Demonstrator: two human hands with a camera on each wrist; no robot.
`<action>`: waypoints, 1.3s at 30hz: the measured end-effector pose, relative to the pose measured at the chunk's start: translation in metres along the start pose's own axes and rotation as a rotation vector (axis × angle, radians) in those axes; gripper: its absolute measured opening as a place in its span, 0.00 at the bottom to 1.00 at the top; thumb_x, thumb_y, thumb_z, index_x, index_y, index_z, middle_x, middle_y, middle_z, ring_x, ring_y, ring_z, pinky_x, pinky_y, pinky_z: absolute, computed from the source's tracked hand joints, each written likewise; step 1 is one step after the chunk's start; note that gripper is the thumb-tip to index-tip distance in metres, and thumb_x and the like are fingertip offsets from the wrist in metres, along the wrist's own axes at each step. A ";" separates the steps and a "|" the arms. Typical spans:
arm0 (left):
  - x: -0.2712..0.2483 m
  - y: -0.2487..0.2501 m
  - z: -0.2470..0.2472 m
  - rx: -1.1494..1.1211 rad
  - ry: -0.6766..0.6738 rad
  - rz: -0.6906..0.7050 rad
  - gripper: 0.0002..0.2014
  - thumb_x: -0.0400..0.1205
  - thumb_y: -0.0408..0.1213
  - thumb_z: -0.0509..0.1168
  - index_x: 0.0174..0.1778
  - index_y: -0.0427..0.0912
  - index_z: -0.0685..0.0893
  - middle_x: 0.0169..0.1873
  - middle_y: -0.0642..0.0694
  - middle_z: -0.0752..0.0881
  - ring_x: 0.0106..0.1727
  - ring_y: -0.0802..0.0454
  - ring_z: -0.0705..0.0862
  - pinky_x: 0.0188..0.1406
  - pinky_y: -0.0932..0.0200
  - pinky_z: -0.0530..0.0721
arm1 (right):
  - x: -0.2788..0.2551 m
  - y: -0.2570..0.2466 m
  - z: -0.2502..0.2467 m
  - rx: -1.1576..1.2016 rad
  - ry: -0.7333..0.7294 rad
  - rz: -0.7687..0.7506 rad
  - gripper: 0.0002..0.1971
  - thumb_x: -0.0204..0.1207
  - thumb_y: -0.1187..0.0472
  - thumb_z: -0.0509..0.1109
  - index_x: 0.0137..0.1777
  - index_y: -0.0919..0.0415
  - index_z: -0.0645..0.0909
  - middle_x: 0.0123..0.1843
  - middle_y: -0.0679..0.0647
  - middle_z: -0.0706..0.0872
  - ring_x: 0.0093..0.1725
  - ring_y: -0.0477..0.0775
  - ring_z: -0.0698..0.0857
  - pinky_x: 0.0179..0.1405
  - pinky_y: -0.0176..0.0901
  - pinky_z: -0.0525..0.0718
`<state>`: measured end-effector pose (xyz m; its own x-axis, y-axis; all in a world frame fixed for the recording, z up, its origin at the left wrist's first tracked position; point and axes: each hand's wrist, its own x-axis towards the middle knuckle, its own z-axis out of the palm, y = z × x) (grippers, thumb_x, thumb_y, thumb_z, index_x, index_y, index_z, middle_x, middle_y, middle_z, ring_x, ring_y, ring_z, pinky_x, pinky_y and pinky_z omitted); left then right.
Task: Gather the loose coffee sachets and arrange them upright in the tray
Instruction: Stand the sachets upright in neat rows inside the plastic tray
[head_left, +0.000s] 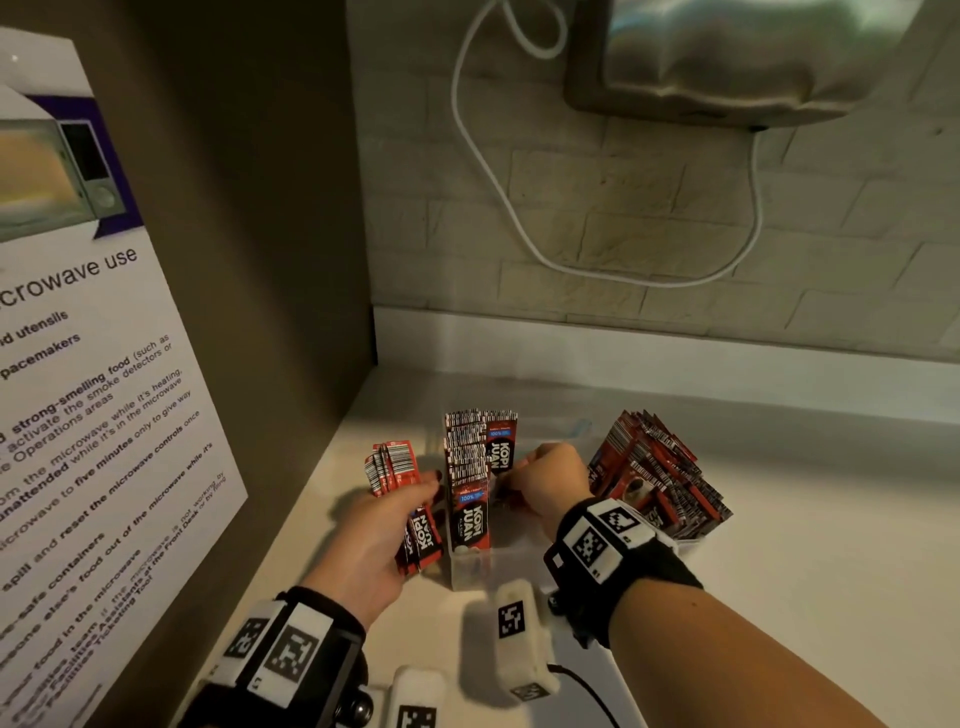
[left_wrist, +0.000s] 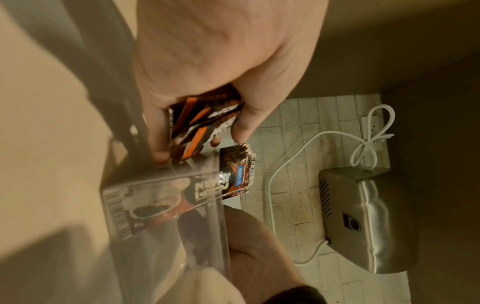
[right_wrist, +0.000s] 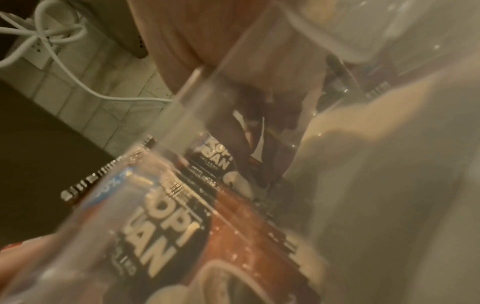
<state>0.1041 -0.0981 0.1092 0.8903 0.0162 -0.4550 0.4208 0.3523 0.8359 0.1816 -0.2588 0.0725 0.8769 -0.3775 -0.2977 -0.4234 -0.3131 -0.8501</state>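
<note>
The flat red-and-black coffee sachets (head_left: 470, 488) stood upright in the clear plastic tray (head_left: 467, 569) on the white counter (head_left: 779, 545), the left hand (head_left: 374, 540) gripping a loose bundle (head_left: 395, 470) beside it while the right hand (head_left: 553, 480), fingers curled, reached inside, its hold indeterminable.

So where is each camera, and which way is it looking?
Head: on the person's head, looking down at the counter; shows the left hand gripping a bundle of sachets and the right hand reaching into the clear tray.
Left wrist: along the left hand toward the wall; shows its fingers around the bundle.
Right wrist: pressed near the tray, blurry; shows the upright sachets through the plastic.
Shared: the white cable appears in every view.
</note>
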 end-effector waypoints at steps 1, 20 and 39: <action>-0.001 0.000 0.000 0.000 -0.003 -0.002 0.10 0.79 0.31 0.70 0.55 0.34 0.85 0.44 0.35 0.91 0.40 0.42 0.90 0.33 0.52 0.84 | -0.002 -0.001 0.000 -0.001 0.005 0.001 0.10 0.64 0.68 0.79 0.35 0.60 0.79 0.44 0.64 0.89 0.46 0.64 0.89 0.49 0.61 0.89; 0.007 -0.001 -0.005 -0.028 0.025 0.072 0.10 0.79 0.30 0.69 0.55 0.39 0.87 0.43 0.40 0.90 0.39 0.47 0.86 0.36 0.53 0.83 | -0.006 -0.004 -0.001 -0.128 -0.006 -0.018 0.23 0.61 0.58 0.85 0.52 0.64 0.81 0.48 0.61 0.89 0.46 0.60 0.89 0.48 0.56 0.89; -0.023 0.019 0.024 -0.068 -0.203 0.421 0.17 0.68 0.42 0.73 0.52 0.42 0.88 0.45 0.39 0.91 0.46 0.41 0.91 0.47 0.44 0.88 | -0.112 -0.050 -0.049 0.279 -0.462 -0.425 0.08 0.71 0.72 0.75 0.49 0.70 0.85 0.29 0.55 0.82 0.18 0.45 0.72 0.15 0.34 0.67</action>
<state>0.0965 -0.1145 0.1432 0.9999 -0.0103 -0.0055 0.0093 0.4152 0.9097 0.0936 -0.2438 0.1693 0.9873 0.1580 -0.0153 -0.0007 -0.0923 -0.9957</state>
